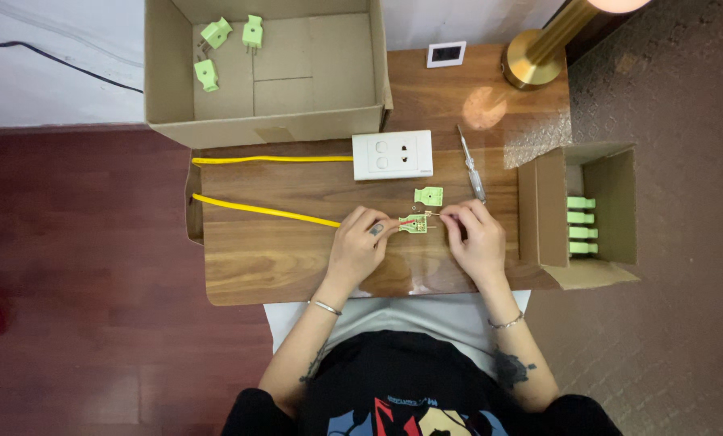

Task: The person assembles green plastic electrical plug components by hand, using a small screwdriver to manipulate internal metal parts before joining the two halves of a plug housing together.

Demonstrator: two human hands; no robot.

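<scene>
Just below the white socket plate point(392, 154), the left hand point(360, 242) pinches the open green plug point(414, 223) on the counter point(280, 258); the right hand point(476, 239) fingers close, seemingly on its prongs.

Left hand point(360, 242) and right hand point(474, 236) pinch inward (fingers curled).

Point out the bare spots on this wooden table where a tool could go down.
Free: the wood below the yellow cable, left of the left hand; also the strip between the white socket plate and the lamp base. Crowded: around the open green plug, the right hand, the plug cover and the screwdriver.
</scene>
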